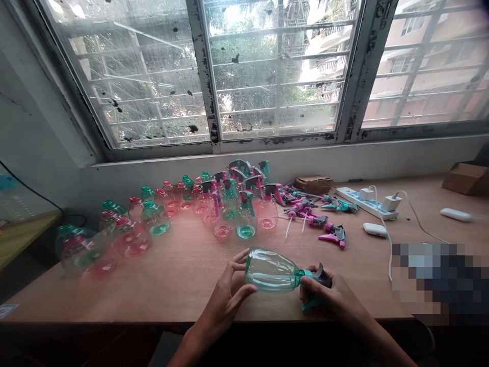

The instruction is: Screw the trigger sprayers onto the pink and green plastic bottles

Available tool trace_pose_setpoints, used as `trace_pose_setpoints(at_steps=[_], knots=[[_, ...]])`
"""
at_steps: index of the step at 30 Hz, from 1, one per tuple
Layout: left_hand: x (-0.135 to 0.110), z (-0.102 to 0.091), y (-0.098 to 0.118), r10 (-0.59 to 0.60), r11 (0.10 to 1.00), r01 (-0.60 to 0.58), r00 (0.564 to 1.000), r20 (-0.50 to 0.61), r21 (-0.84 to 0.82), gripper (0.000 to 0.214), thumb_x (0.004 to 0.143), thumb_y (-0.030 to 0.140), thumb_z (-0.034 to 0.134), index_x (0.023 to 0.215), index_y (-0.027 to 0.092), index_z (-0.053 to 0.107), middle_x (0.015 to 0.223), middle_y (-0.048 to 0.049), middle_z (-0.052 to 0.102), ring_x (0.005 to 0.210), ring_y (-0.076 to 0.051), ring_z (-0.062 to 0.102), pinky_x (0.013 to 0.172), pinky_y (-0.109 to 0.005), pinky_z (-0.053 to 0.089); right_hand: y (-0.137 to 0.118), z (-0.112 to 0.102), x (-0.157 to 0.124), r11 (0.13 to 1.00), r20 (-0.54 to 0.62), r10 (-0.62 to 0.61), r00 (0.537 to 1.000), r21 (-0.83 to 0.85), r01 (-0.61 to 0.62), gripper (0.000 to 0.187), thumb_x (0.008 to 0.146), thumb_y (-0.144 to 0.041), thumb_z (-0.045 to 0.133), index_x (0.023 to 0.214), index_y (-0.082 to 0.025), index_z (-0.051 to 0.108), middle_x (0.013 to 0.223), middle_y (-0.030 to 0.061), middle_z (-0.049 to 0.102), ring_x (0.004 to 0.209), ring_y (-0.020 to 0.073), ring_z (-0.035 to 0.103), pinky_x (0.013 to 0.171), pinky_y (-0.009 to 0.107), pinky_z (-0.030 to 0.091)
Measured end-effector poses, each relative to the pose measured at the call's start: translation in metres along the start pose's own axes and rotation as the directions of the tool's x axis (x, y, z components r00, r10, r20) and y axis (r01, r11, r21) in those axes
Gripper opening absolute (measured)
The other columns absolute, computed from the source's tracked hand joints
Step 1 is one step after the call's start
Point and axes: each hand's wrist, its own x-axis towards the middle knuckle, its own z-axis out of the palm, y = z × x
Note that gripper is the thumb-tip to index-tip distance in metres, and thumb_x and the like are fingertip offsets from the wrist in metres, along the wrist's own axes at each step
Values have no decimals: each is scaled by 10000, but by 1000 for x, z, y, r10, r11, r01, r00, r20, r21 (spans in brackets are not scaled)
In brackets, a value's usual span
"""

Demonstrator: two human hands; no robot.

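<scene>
A clear green spray bottle lies on its side in the air just above the table's front edge, its base to the left. My left hand is closed around the base end, thumb in front and fingers behind. At the neck, my right hand grips the grey and teal trigger head, which sits on the bottle's mouth. The teal trigger points downward beneath the right fingers. Whether the head is screwed tight I cannot tell.
Several pink and green bottles without heads stand at the left. Bottles with spray heads cluster mid-table. Loose trigger heads lie right of them, near a white power strip with cables. A cardboard box sits far right.
</scene>
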Motion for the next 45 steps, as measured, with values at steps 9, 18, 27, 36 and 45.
trace_pose_setpoints(at_steps=[9, 18, 27, 36, 45], knots=[[-10, 12, 8, 367, 809, -304, 930, -29, 503, 274, 986, 143, 508, 1212, 292, 470, 1499, -93, 521, 1416, -264, 447, 1220, -616, 45, -10, 3, -13, 963, 8, 196, 981, 189, -194, 588, 830, -671, 609, 505, -181, 620, 463, 41, 640, 457, 171, 583, 490, 275, 487], [-18, 3, 38, -241, 927, 244, 969, 46, -286, 632, 930, 678, 400, 1395, 251, 358, 1491, -145, 478, 1303, -364, 527, 1051, -498, 476, -5, 10, -37, 875, -82, -279, 957, -432, 218, 249, 659, -481, 862, 781, -272, 802, 684, 28, 771, 627, 279, 683, 616, 325, 528], [-26, 8, 38, 327, 945, -326, 943, 60, -14, 721, 787, 369, 792, 1374, 353, 373, 1444, -122, 395, 1356, -363, 417, 1075, -487, 437, -15, 30, -31, 972, 68, 224, 972, 52, -228, 628, 840, -696, 567, 426, -227, 507, 380, 10, 530, 487, 213, 621, 596, 307, 523], [-24, 13, 60, -199, 927, 178, 979, -31, -330, 470, 900, 522, 608, 1311, 333, 480, 1444, -75, 482, 1267, -334, 518, 1056, -509, 441, -14, 30, -53, 889, -235, -315, 919, -413, 199, 362, 778, -601, 702, 708, -255, 784, 514, -6, 669, 488, 200, 599, 577, 271, 480], [-25, 17, 45, 146, 981, -161, 980, -132, -111, 547, 823, 461, 737, 1278, 315, 470, 1339, -94, 487, 1240, -307, 528, 1015, -445, 489, -28, 29, -34, 987, -21, 71, 997, -143, -74, 640, 882, -682, 506, 447, -220, 588, 497, 45, 667, 576, 221, 658, 627, 268, 541]])
